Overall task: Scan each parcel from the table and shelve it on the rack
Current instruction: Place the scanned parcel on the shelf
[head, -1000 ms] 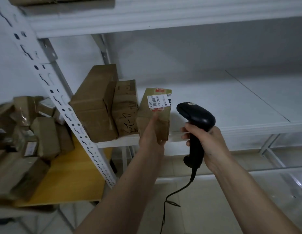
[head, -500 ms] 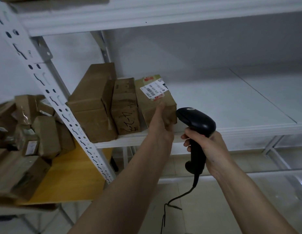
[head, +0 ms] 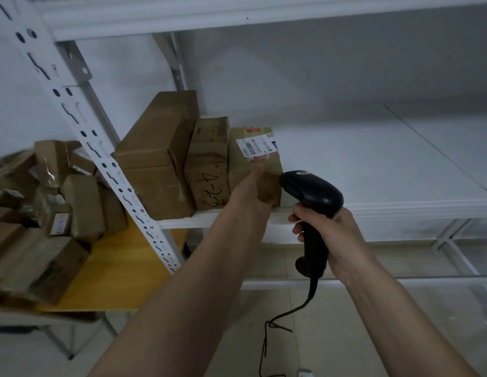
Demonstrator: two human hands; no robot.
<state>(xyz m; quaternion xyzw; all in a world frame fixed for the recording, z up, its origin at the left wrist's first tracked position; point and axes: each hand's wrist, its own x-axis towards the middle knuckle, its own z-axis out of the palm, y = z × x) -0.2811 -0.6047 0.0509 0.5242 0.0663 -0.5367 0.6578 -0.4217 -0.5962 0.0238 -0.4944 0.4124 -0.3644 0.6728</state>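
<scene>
A small brown parcel (head: 253,156) with a white barcode label on top lies on the white rack shelf (head: 386,206), third in a row beside a narrow parcel with handwriting (head: 209,161) and a larger box (head: 155,164). My left hand (head: 250,194) rests against its front, thumb up on the top face, still gripping it. My right hand (head: 334,232) holds a black corded barcode scanner (head: 313,191) just right of the parcel, below the shelf edge.
Several brown parcels (head: 46,213) are piled on a yellow-topped table (head: 122,273) at the left, behind the perforated white rack upright (head: 73,118). The shelf stretches bare to the right of the row. Another shelf (head: 236,14) hangs overhead. The scanner cable (head: 266,330) dangles toward the floor.
My left hand tipped the labelled parcel from upright at the shelf edge to flat on the shelf and pushed it back next to the handwritten parcel. The scanner hand stayed about where it was.
</scene>
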